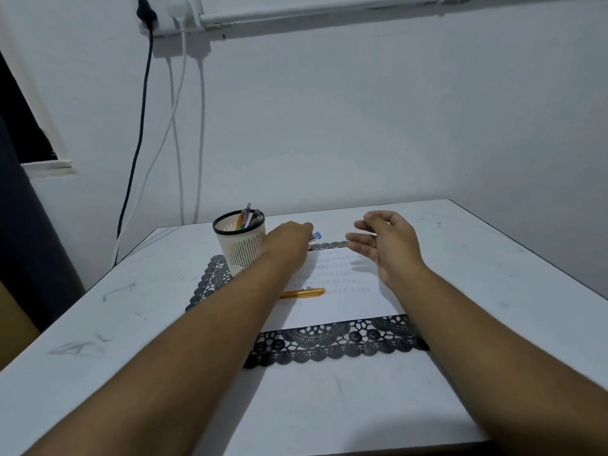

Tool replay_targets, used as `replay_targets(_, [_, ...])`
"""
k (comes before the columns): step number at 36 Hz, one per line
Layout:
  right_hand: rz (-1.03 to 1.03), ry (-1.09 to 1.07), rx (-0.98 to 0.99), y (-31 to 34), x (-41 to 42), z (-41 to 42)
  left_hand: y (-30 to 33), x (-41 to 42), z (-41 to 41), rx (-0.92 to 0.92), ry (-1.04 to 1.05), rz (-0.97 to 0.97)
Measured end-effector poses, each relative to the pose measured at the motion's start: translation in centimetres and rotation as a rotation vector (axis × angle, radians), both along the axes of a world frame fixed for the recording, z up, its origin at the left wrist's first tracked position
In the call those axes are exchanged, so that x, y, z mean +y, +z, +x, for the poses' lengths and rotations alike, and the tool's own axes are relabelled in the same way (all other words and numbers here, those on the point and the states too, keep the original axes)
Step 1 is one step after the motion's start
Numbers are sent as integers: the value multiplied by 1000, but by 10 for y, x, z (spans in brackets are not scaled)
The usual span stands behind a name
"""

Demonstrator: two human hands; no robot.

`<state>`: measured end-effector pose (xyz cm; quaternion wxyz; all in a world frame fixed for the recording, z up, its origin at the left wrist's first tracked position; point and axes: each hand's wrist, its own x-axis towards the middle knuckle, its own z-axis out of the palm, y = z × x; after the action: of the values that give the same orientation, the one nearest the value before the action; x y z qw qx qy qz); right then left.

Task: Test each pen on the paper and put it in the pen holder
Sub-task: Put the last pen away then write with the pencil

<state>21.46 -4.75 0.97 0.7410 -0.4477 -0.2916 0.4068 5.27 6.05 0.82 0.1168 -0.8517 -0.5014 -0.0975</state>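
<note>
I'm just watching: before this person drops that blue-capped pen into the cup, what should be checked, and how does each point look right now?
1. Left hand grips the blue-capped pen: ok.
2. Pen already tested on the paper: cannot tell; faint rows of marks are there.
3. Pen holder upright on the lace mat: ok.
4. Room left in the holder: ok, a few pens stand inside.
5. Right hand empty, clear of the holder: ok.
6. All pens done: not ok, the orange pen lies on the paper.
</note>
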Motion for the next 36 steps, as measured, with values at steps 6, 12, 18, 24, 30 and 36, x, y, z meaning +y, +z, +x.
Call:
replay_targets(6, [-2,0,-39,1,2,4,-2,3,7,4,-19,46])
replay_targets(12, [24,51,-56,5,5,4,6,-25,-16,-253,-183,-42])
replay_targets(18, [29,108,-132,2,3,-5,4,-59,-63,-299,-261,-203])
replay_targets(24, [-19,94,-195,-9,-7,-17,-12,-72,-81,-320,-230,-311])
replay_targets(30, [-19,82,-241,-9,-6,-27,-18,-76,-83,-269,-220,-279])
replay_targets(36, [-9,80,-227,-7,-7,-31,-16,-71,-89,-330,-253,-291])
